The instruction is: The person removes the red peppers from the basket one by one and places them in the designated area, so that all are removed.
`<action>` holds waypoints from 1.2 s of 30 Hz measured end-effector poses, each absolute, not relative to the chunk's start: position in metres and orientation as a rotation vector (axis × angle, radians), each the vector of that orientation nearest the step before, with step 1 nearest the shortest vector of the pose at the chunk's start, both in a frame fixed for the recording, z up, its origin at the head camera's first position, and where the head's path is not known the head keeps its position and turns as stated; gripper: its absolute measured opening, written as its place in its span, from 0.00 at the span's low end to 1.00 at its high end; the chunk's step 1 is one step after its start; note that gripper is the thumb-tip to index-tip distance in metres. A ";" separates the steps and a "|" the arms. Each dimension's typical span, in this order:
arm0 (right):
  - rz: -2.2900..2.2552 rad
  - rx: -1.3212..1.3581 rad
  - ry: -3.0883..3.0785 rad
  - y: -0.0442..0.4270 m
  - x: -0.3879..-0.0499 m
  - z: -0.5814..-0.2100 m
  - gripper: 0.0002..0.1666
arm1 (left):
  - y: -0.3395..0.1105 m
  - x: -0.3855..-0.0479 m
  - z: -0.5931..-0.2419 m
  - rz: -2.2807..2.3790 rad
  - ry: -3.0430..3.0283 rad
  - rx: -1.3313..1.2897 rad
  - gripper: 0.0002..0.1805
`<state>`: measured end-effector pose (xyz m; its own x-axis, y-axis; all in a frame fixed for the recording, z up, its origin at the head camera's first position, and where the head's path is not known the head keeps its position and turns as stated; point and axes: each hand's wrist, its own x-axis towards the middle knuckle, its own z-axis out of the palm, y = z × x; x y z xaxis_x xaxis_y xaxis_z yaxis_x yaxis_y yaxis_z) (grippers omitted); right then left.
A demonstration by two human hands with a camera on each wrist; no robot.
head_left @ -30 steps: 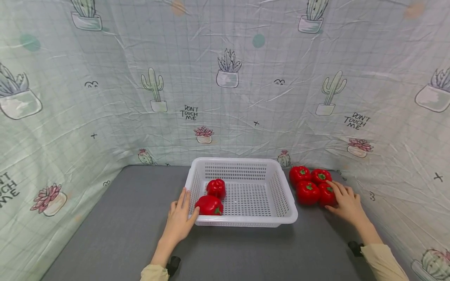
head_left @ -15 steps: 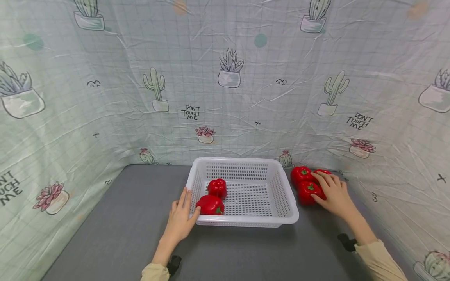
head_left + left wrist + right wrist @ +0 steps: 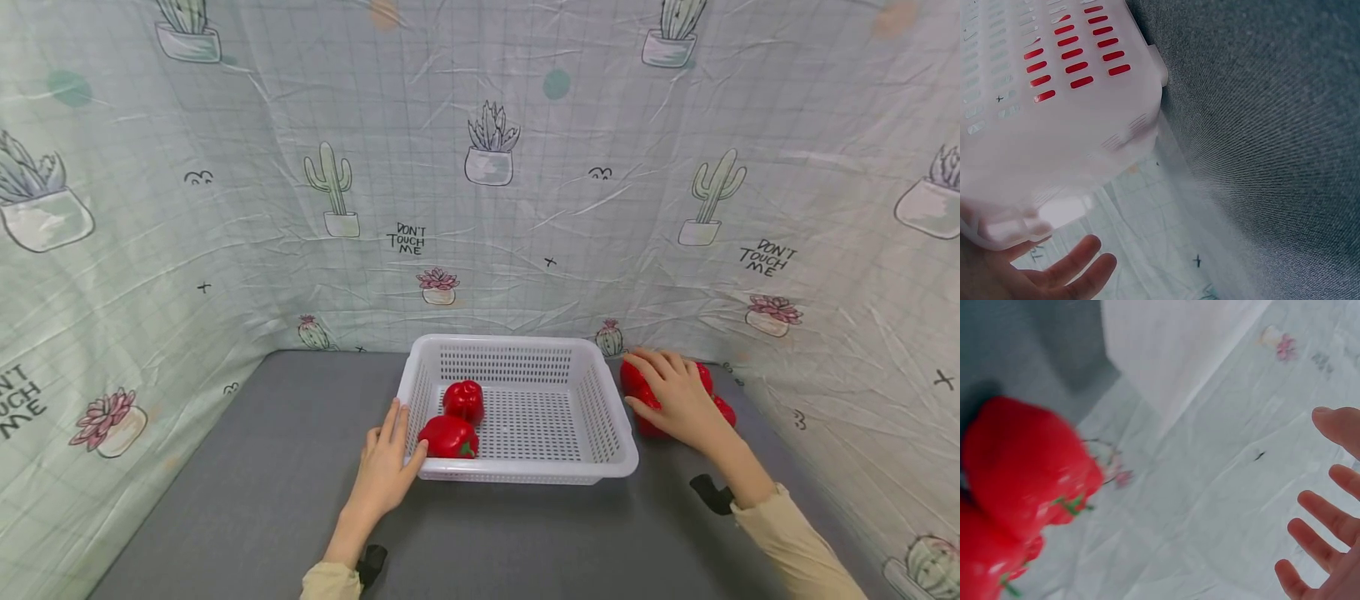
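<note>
A white slotted plastic basket (image 3: 525, 468) stands at mid-table in the head view. Inside its left end lie two red bell peppers, one upright (image 3: 462, 402) and one on its side (image 3: 447, 437). My left hand (image 3: 384, 467) rests at the basket's near-left corner, fingers fairly straight along the rim. My right hand (image 3: 675, 402) is over a cluster of several red bell peppers (image 3: 632, 379) right of the basket, hiding much of them. The right wrist view shows its fingers (image 3: 1319, 509) spread, apart from the peppers (image 3: 1029, 462), nothing gripped.
A grey cloth (image 3: 247, 475) covers the table. Hanging sheets (image 3: 491, 250) printed with cactus drawings enclose the back and sides, close behind the basket and the pepper cluster. Black straps with wrist cameras (image 3: 712, 493) sit at both wrists.
My right hand has moved left over the pepper cluster, from its right-hand pepper toward the one nearest the basket. The left hand and the basket stay put.
</note>
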<state>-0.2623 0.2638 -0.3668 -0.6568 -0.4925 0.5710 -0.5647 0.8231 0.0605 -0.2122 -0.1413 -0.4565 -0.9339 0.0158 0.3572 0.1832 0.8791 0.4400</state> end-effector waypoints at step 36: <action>-0.085 1.285 -2.504 0.114 -0.325 -0.371 0.35 | -0.143 -0.212 -0.457 -0.690 -2.718 -0.149 0.37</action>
<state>-0.3253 0.1144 -0.3715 -0.5419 -0.7998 0.2582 -0.7806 0.5928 0.1981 -0.2124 -0.1425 -0.4574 -0.9394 0.0192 0.3422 0.1802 0.8770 0.4455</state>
